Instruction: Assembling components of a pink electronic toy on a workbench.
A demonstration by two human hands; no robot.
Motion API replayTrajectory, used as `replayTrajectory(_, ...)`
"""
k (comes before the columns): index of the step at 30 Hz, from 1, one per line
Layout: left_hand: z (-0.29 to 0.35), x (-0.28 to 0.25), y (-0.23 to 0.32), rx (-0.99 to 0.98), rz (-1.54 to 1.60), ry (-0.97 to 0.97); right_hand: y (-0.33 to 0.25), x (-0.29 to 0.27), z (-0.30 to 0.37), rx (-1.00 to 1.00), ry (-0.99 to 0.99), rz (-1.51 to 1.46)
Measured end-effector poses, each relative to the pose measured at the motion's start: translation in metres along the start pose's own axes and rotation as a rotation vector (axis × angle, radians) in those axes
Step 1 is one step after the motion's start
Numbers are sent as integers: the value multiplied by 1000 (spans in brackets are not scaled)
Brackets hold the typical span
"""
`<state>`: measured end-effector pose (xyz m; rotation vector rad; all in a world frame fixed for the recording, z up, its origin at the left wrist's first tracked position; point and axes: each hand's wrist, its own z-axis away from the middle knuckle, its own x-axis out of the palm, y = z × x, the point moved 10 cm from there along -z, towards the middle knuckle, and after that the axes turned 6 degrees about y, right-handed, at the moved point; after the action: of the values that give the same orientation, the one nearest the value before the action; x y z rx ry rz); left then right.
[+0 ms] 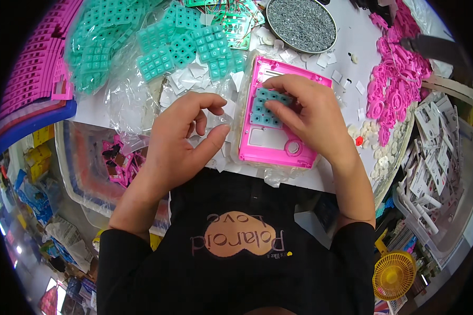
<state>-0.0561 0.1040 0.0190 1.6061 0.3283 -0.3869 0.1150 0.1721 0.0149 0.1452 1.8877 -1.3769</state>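
Scraps of white paper (186, 81) are littering a pale worktable (352, 39). Near its front edge, a teal keypad (261, 111) is lying inside a pink casing (260, 153), its dark dots facing up, just beyond a round ring moulded into the casing. My right hand (312, 107) is reaching over it, the thumb touching the keypad and the fingers curling about its far side; whether they are gripping or only pressing, I cannot tell. My left hand (181, 136) is hovering beside the casing, thumb and fingers standing apart and visibly holding nothing. Clear plastic (273, 176) is poking out from under the casing.

Farther out, more teal keypads (213, 44) are piling up at the left, with green circuit boards (236, 29) showing next to them. Beyond the casing, a round dish is holding small grey metal pieces (302, 23). Loose pink parts (394, 79) are heaping up at the right, white round pieces (386, 157) lying below them. At the far left, pink panels (31, 58) are standing stacked. Low at the right, a yellow fan (394, 275) is showing.
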Motion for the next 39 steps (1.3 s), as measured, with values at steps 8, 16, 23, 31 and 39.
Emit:
replayTrajectory(8, -11, -10, 5, 32, -67, 23, -34, -12, 18, -142, 27, 296)
replayTrajectory(16, -116, -50, 50, 528, -593, 124, -32, 39, 59, -173, -276, 539)
replayTrajectory(23, -203, -33, 14, 779, -1368, 207, -36, 42, 60, -184, -221, 566)
replayTrajectory(31, -217, -58, 66, 799, -1171, 131, -41, 32, 59, -180, -169, 491)
replayTrajectory(39, -217, -119, 158, 1006, -1199, 293, -62, 10, 54, -221, -99, 496)
